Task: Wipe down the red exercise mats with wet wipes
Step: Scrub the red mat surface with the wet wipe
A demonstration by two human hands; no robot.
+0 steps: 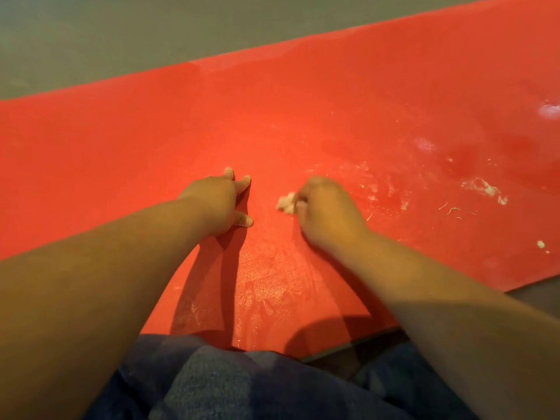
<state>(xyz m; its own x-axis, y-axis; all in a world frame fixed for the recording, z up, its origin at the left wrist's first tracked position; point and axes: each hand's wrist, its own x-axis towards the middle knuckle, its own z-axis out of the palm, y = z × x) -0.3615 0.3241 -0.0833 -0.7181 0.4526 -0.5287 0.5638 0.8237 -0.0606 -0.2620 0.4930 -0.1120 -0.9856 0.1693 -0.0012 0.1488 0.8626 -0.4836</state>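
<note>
Both hands on the red mat (303,122), which lies on the grey floor (91,40).

Left hand (216,204) presses flat, fingers spread; right hand (325,212) pinches a crumpled wipe (286,203) against the mat. White residue (481,187) lies to the right. No writing is legible.

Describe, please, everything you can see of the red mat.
The red mat is a thin, flat sheet with a finely textured surface, lying on a grey floor. White smears and crumbs mark its right part; wet streaks shine nearer the person. The left hand rests on it with fingers spread, and the right hand presses a crumpled wipe to it.
</note>
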